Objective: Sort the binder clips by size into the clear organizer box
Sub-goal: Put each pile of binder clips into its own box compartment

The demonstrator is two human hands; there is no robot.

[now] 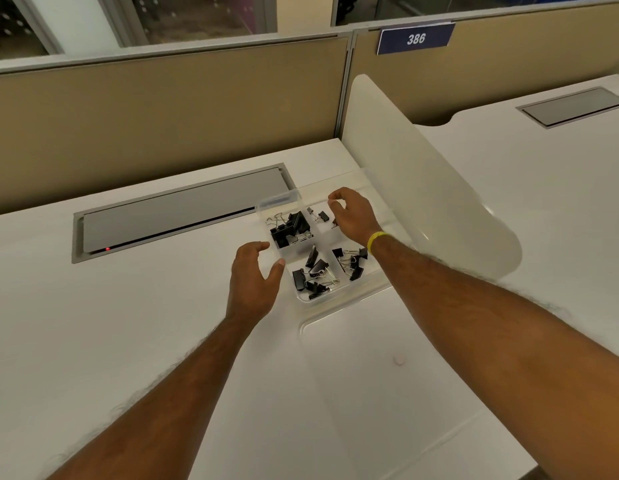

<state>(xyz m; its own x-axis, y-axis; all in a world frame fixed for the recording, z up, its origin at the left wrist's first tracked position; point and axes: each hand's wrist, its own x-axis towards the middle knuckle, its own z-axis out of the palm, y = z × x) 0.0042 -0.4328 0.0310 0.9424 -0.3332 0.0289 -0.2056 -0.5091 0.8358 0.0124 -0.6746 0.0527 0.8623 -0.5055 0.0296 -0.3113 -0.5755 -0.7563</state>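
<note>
The smooth white desk (128, 323) meets a beige cloth partition (162, 116). On it sits the clear plastic box (302, 299), with black binder clips (290, 230) in its square sections. The left hand (252, 282) is spread wide beside it, and the right hand (353, 216) curls above the far section, where I cannot tell if it holds anything.

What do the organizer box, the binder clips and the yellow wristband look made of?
The organizer box looks like clear, glossy hard plastic: the desk shows through its walls. The binder clips seem black-painted metal with shiny silver wire handles. The wristband looks like matte yellow rubber or silicone, but that is uncertain.
</note>
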